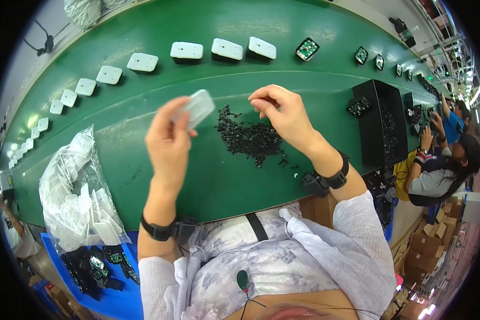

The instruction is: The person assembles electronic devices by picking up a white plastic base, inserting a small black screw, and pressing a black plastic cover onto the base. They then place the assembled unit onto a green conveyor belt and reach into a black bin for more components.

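Note:
My left hand [169,133] grips a white plastic cover [200,108] by its edge, tilted and raised over the green workbench [197,184]. To its right, my right hand [285,113] is closed with thumb and fingertips together; whatever they may pinch is too small or hidden to make out. Between and below the hands lies a loose heap of small black parts [248,136], which neither hand touches. Beyond the hands, a curved row of black housings topped with white covers [186,50] runs off to the left.
Black housings with bare green circuit boards [307,49] continue the row rightward. A black bin [372,122] holds small parts at right. On the left, a clear bag of white covers [72,197] overlaps the bench edge above a blue crate [74,282]. Other people [442,168] work at far right.

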Available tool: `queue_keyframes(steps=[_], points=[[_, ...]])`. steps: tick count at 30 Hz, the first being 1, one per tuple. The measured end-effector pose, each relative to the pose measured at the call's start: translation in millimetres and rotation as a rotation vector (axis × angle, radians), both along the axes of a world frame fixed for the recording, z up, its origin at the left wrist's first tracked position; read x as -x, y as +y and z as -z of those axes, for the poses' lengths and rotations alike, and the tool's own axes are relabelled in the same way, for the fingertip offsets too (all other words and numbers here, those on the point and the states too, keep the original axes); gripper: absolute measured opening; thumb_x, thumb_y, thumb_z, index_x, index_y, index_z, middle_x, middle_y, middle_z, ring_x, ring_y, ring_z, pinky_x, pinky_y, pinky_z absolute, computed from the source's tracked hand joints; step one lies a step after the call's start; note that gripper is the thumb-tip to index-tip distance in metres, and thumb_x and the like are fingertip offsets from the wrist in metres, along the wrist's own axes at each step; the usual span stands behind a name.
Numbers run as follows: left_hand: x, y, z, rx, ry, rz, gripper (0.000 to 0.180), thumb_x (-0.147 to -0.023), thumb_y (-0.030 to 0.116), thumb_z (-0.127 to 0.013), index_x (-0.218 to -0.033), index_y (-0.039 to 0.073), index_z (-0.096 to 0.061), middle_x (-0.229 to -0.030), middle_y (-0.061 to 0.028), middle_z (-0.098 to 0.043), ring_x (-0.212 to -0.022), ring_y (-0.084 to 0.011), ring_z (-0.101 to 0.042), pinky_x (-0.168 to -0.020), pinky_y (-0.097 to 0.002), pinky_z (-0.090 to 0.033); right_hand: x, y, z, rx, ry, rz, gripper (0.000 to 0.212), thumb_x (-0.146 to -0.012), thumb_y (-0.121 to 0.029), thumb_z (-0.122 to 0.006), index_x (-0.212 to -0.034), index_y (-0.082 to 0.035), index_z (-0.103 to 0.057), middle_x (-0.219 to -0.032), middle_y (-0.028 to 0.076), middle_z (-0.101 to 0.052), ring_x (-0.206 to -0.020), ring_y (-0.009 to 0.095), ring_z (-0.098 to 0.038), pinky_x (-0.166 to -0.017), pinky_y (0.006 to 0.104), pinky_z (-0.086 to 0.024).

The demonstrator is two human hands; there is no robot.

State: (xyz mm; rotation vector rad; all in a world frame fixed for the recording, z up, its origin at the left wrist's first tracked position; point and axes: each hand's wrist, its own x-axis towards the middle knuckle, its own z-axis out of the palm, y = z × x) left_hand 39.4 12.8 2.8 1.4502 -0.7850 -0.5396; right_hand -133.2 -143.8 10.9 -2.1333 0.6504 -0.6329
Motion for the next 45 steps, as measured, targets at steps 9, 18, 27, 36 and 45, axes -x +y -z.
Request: queue_keyframes(steps=[9, 18, 27, 36, 45], points=[[20, -7, 5, 0.121, -0.337, 0.069, 0.020, -0.082, -0.005, -0.063, -0.099, 0.004, -0.066, -0.075, -0.0067, -0.057, -0.057, -0.0131, -0.056, -0.049, -0.0251, -0.046, -34, 35, -17, -0.668, -0.260, -0.208, 0.019, -0.088, -0.002, -0.063, -0.103, 0.000, -0.052, -0.088, 0.005, -0.058, -0.074, 0.008, -0.056, -0.065, 0.0212, -0.048], [18, 4, 0, 0.041, 0.034, 0.094, 0.014, -0.086, -0.003, -0.061, -0.099, 0.001, -0.063, -0.083, -0.0062, -0.060, -0.064, -0.0112, -0.059, -0.050, -0.0227, -0.048, -35, 39, -25, -0.188, -0.134, -0.198, 0.007, -0.085, -0.003, -0.066, -0.089, 0.001, -0.061, -0.084, 0.004, -0.058, -0.069, 0.009, -0.054, -0.061, 0.0232, -0.046], [15, 4, -3, 0.059, 0.459, 0.208, 0.017, -0.088, -0.001, -0.060, -0.103, -0.007, -0.056, -0.092, -0.0104, -0.063, -0.077, -0.0140, -0.062, -0.067, -0.0245, -0.052, -34, 44, -32, -0.073, -0.021, -0.108, 0.009, -0.080, -0.004, -0.069, -0.082, -0.001, -0.061, -0.078, 0.003, -0.055, -0.062, 0.009, -0.046, -0.054, 0.0225, -0.037], [20, 3, 5, 0.150, 0.105, 0.092, 0.007, -0.086, -0.002, -0.061, -0.092, -0.004, -0.059, -0.094, -0.0091, -0.060, -0.073, -0.0132, -0.059, -0.065, -0.0239, -0.050, -39, 46, -26, -0.307, -0.002, -0.071, 0.009, -0.083, -0.006, -0.068, -0.082, -0.003, -0.059, -0.079, -0.002, -0.053, -0.066, 0.002, -0.043, -0.055, 0.0183, -0.034], [16, 4, 3, 0.145, -0.047, 0.137, 0.005, -0.085, -0.001, -0.063, -0.087, -0.003, -0.059, -0.088, -0.0089, -0.061, -0.070, -0.0127, -0.057, -0.061, -0.0234, -0.047, -30, 35, -34, -0.138, 0.083, -0.080, 0.020, -0.078, -0.012, -0.075, -0.080, -0.004, -0.057, -0.080, -0.001, -0.053, -0.066, 0.003, -0.041, -0.055, 0.0182, -0.034]])
